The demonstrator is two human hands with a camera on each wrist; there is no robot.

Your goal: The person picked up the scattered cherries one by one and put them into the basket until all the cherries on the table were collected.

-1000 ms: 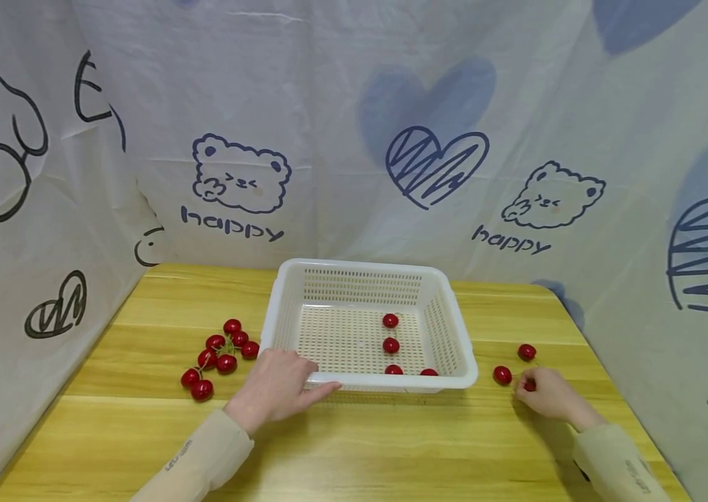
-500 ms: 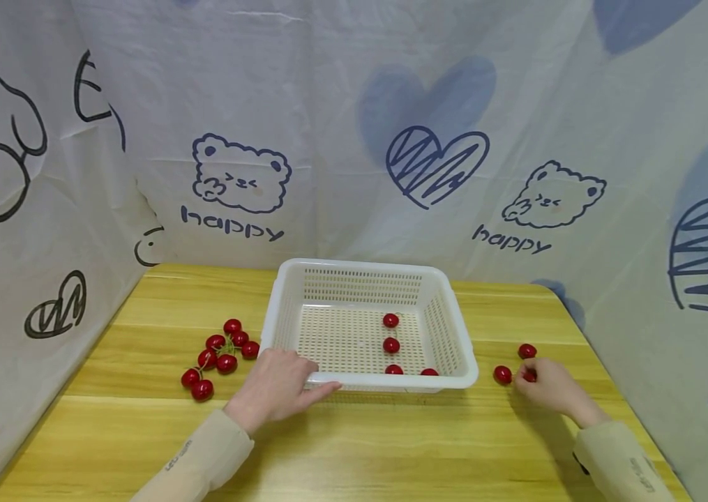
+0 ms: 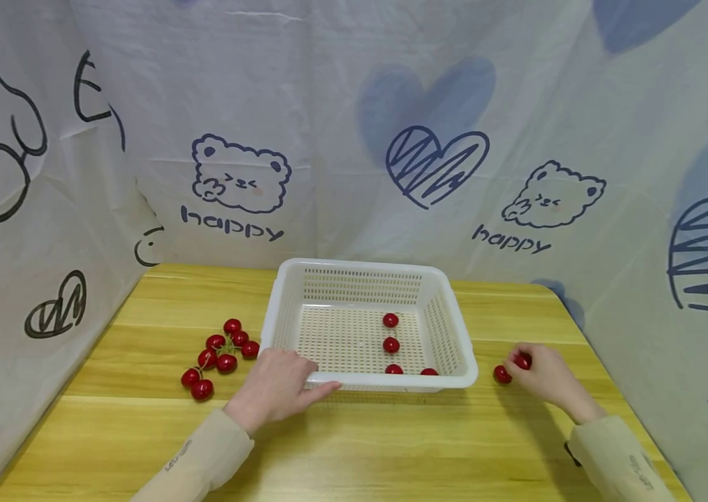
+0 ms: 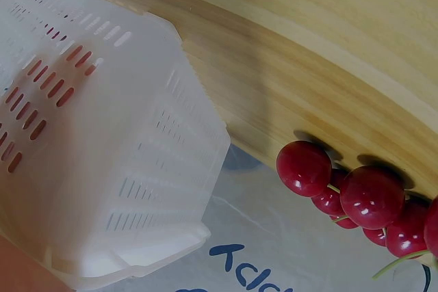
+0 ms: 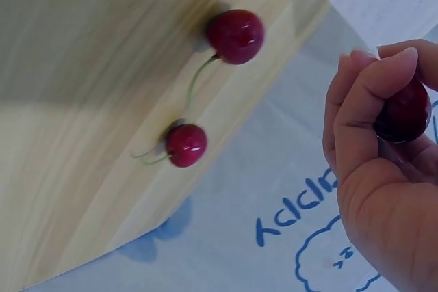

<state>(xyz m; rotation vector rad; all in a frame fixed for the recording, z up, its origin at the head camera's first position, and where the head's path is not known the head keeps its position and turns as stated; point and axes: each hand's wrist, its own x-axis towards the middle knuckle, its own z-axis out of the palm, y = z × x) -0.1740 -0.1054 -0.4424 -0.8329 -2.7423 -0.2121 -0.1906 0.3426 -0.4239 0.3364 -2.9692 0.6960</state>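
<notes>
Pinching a cherry [image 5: 406,112] in curled fingers, the right hand [image 3: 545,376] sits right of the white basket [image 3: 391,381] while the left hand [image 3: 278,385] grips its near-left corner, and honestly, that slick-looking cherry could pop out if those fingers squeeze unevenly.

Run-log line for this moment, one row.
left hand: grips white basket | right hand: holds cherry | inside basket: four cherries visible

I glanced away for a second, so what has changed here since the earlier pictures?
The right hand, pinching a cherry in its fingers, has moved forward and slightly left. Nothing was visibly let go. Unchanged: the left hand gripping the white basket, the four cherries visible inside, and the cherry cluster at left.
</notes>
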